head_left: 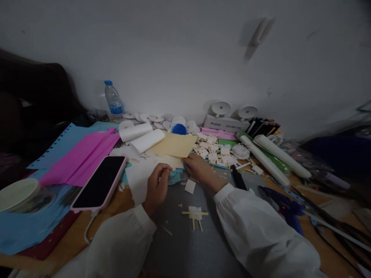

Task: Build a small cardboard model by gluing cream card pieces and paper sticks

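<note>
My left hand (159, 186) is closed, thumb and fingers pressed together, just left of some small blue paper pieces (174, 178). Whatever may be in that pinch is too small to make out. My right hand (199, 169) reaches across with curled fingers, its fingertips at the front edge of a yellow paper sheet (175, 144); what they hold is hidden. Between the wrists lies a small white card square (190, 186). Nearer to me, a white square with thin wooden sticks (195, 213) attached rests on the grey mat (185, 247).
A phone (100, 183), pink paper (81, 156) and a lidded tub (23, 195) stand left. Behind are white rolls (147, 141), a water bottle (113, 99) and piled card pieces (214, 150). A blue glue gun (282, 202) and cables lie right.
</note>
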`<control>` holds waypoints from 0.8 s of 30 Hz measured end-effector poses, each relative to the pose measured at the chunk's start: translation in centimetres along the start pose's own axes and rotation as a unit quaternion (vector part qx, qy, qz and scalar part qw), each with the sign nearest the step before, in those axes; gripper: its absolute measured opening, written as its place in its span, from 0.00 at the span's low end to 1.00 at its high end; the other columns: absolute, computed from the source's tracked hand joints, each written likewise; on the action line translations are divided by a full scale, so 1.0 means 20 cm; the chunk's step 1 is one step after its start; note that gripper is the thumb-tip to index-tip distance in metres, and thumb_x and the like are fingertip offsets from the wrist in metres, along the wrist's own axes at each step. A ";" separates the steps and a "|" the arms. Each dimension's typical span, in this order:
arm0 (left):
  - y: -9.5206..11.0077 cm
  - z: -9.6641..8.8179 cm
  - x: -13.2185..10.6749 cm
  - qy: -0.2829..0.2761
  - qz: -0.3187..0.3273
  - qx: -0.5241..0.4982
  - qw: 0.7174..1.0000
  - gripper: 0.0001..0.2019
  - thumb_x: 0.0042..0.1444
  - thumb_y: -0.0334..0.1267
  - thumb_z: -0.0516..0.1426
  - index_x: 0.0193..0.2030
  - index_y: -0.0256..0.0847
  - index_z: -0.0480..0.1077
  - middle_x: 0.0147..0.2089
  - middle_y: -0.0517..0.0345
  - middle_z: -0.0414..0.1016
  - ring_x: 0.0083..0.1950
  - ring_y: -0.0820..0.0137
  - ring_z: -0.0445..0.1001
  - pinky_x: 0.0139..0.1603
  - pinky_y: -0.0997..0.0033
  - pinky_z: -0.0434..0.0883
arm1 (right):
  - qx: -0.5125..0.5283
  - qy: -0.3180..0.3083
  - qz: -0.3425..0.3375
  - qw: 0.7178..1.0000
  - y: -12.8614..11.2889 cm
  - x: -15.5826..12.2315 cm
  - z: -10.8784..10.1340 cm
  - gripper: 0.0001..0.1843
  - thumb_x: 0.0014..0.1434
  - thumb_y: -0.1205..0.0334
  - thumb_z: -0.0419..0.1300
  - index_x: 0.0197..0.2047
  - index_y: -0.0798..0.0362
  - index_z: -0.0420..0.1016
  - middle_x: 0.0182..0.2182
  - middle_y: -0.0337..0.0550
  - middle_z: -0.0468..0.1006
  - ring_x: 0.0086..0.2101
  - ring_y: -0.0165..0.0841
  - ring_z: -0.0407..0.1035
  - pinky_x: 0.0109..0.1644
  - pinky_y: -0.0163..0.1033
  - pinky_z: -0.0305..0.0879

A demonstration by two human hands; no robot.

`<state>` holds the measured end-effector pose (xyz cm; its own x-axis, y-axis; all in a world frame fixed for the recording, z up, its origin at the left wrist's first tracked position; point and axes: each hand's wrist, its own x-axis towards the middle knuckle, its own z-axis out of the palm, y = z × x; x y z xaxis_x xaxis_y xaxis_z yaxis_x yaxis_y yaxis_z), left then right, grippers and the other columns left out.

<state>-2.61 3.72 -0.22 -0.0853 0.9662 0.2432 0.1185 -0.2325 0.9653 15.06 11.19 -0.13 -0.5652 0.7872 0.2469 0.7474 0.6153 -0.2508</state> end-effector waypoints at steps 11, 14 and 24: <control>0.01 0.00 -0.01 -0.009 -0.015 0.007 1.000 0.08 0.61 0.40 0.49 0.34 0.42 0.66 0.28 0.62 0.63 0.30 0.70 0.64 0.29 0.73 0.60 | -0.045 0.038 0.015 0.998 -0.06 -0.13 -0.12 0.09 0.64 0.67 0.52 0.39 0.55 0.74 0.37 0.50 0.76 0.42 0.39 0.68 0.47 0.42 0.63; 0.01 0.00 -0.02 -0.009 -0.015 0.017 1.000 0.08 0.60 0.41 0.49 0.35 0.42 0.66 0.28 0.62 0.64 0.31 0.69 0.65 0.30 0.73 0.61 | -0.030 0.093 0.039 0.994 -0.06 -0.32 -0.22 0.10 0.66 0.66 0.50 0.46 0.54 0.71 0.40 0.50 0.76 0.43 0.39 0.69 0.48 0.43 0.65; -0.01 0.01 -0.02 -0.024 -0.003 0.035 0.999 0.06 0.55 0.36 0.49 0.32 0.41 0.66 0.28 0.61 0.65 0.32 0.69 0.66 0.32 0.72 0.62 | 0.045 0.146 0.163 0.975 -0.12 -1.12 -0.43 0.06 0.62 0.60 0.56 0.41 0.44 0.74 0.33 0.41 0.78 0.32 0.35 0.74 0.33 0.37 0.70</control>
<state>-2.47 3.48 -0.58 -0.0398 0.9721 0.2312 0.1878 -0.2200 0.9573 28.98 -8.29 2.93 -0.1692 0.9043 0.3920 0.8294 0.3455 -0.4390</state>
